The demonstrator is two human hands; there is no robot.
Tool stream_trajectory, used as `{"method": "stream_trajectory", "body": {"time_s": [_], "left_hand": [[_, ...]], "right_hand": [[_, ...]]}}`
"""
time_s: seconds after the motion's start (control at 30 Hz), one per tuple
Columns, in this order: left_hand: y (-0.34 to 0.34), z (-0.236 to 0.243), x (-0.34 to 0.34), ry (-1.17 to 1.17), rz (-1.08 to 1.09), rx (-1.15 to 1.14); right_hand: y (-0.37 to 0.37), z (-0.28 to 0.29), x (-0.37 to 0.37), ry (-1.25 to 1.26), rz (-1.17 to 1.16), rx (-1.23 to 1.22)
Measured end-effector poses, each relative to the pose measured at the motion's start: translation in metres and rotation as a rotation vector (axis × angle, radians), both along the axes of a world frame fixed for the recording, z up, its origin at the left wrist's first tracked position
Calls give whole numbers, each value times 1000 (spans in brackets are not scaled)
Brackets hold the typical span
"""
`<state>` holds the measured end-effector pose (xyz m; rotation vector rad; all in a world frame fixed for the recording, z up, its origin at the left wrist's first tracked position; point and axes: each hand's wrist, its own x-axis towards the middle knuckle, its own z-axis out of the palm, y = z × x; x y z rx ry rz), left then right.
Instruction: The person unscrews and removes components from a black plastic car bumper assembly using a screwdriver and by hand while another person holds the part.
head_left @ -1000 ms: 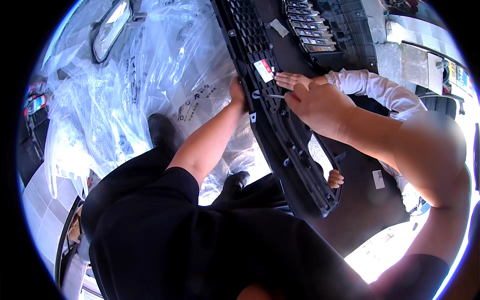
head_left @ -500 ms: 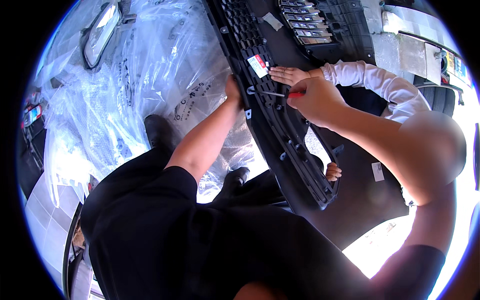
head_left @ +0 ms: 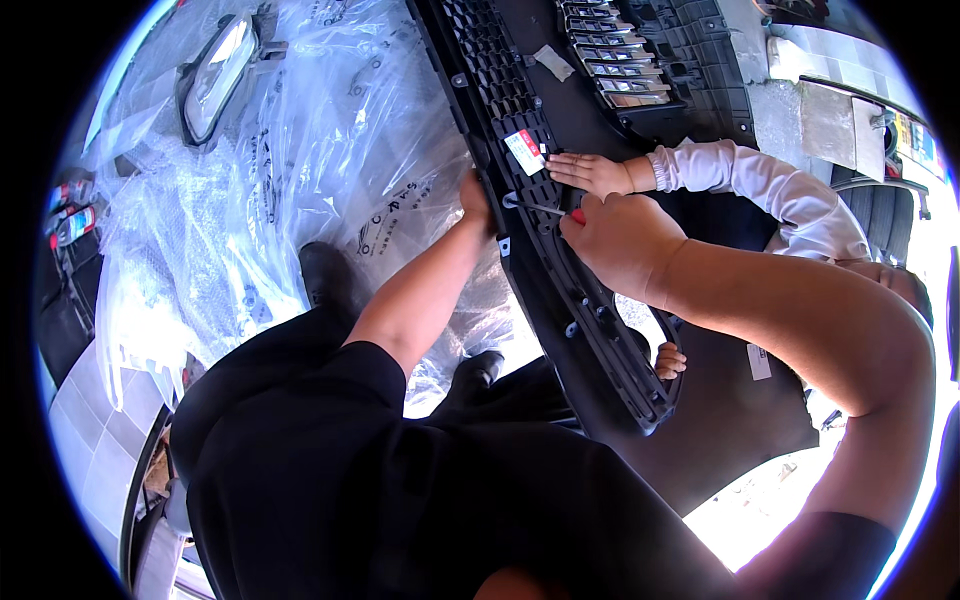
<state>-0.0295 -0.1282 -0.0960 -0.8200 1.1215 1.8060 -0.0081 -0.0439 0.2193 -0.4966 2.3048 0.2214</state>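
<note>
A long black grille [head_left: 496, 75] with a red-and-white label [head_left: 523, 151] runs diagonally across the middle. My left hand [head_left: 475, 198] is closed on its left edge. My right hand [head_left: 615, 240] is wrapped round the red handle of a screwdriver [head_left: 543, 208], whose shank reaches to a fastening point on the grille's left side. A co-worker's hand [head_left: 592, 172], in a white sleeve, rests with fingers stretched beside the label. Another hand [head_left: 671, 360] of theirs grips the grille's right edge lower down.
Clear plastic wrapping [head_left: 350, 100] spreads over the left, around a dark-framed part [head_left: 215, 80]. A slatted chrome grille [head_left: 615, 60] lies at the top right, on a large dark panel [head_left: 720, 440]. My shoes and legs are below the wrapping.
My right hand has shifted slightly toward the lower left relative to the grille, its grip on the screwdriver turned a little. My left hand and the co-worker's hands stay in place.
</note>
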Motion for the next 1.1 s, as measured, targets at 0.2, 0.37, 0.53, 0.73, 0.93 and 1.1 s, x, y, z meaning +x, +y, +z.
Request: {"method": "stream_trajectory", "body": {"time_s": [0.2, 0.37, 0.53, 0.73, 0.93, 1.1], "left_hand": [[16, -28, 16, -135, 39, 203], [3, -69, 18, -79, 108, 228], [14, -22, 16, 84, -41, 390], [-21, -21, -25, 244, -119, 379], [-7, -44, -15, 210, -271, 294], [-63, -54, -99, 329, -1380, -224]], "right_hand": [[-6, 8, 2, -101, -364, 65], [-9, -14, -1, 74, -719, -18], [35, -12, 14, 23, -617, -53], [36, 112, 42, 115, -762, -221], [3, 216, 181, 238, -1310, 7], [13, 218, 331, 224, -1626, -286]]}}
